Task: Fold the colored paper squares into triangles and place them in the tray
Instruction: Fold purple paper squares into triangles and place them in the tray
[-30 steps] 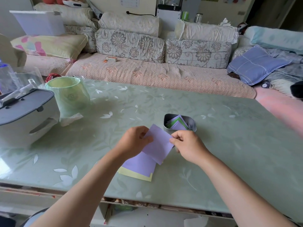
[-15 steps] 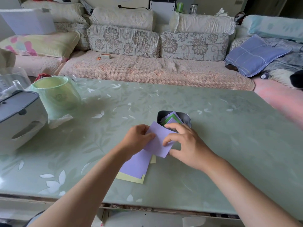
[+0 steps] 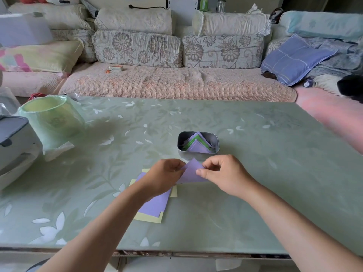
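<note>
Far left, off-task: a grey appliance [image 3: 13, 142] and a pale green tub [image 3: 51, 118], both well apart from the work. Centre-left on the glossy table [image 3: 275, 173] lies the stack of unfolded squares [image 3: 155, 203], purple on top and yellow showing at the edges beneath, partly under the left forearm. The left hand [image 3: 163, 173] has its fingers curled in and pinches the left edge of the purple sheet [image 3: 191, 172]. That sheet already reads as a triangle, apex pointing away toward the tray, long edge low near the tabletop; whether it rests on the surface or hangs just above it cannot be told. Just behind it sits the metal tray [image 3: 216, 138], holding finished triangles [image 3: 197, 145] in purple and green, stacked apex-up. The right hand [image 3: 222, 173] pinches the sheet's right edge between thumb and forefinger, other fingers loosely curled. Judgement on handling: the paper is near weightless, thin and floppy across its span, takes a crease for good and will crumple under a hard squeeze. It likely skates on this slick top, so best held by light pinches at opposite corners, corners matched before a fingertip runs the fold. A finished triangle should lift by its creased edge, the stiffest part, and drop flat into the tray.
</note>
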Demonstrator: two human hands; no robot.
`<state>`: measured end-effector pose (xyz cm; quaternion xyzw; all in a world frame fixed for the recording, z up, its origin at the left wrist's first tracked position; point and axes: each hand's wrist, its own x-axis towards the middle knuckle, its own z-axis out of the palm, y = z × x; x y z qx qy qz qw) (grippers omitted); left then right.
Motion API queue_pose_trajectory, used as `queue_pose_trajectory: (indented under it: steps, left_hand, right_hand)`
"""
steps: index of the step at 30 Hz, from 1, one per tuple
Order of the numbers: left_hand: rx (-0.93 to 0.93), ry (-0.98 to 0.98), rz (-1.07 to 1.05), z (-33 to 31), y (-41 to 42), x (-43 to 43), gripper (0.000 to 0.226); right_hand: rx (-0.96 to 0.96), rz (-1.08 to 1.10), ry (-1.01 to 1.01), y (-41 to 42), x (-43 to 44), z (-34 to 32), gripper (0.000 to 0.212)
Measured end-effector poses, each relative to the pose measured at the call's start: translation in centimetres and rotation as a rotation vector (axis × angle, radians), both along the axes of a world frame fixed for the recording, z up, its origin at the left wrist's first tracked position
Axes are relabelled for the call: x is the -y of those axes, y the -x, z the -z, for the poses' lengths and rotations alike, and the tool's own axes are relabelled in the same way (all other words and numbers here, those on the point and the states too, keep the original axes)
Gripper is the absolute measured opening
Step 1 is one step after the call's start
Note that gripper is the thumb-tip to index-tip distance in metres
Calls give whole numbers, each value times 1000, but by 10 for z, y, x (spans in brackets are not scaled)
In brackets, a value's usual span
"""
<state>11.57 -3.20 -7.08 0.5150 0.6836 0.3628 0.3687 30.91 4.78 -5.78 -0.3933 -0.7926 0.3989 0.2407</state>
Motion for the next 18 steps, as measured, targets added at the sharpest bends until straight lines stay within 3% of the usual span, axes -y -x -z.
queue_pose_trajectory:
  steps: [3,6,13,18]
  left_hand:
    - [-5,-4,20,-3,-4,2,28]
    - [153,-64,14,-5,-9,3,43]
    - [170,-173,-89,-3,-18,2,7]
    - [173,-193,-130,-1,-20,1,7]
  right_hand:
    - [-12,15,18,0,-1,0,20]
    - [-26,34,25,1,-3,2,15]
    - [-115,65,72,4,-3,3,12]
    - [-119,105,196,5,-2,2,21]
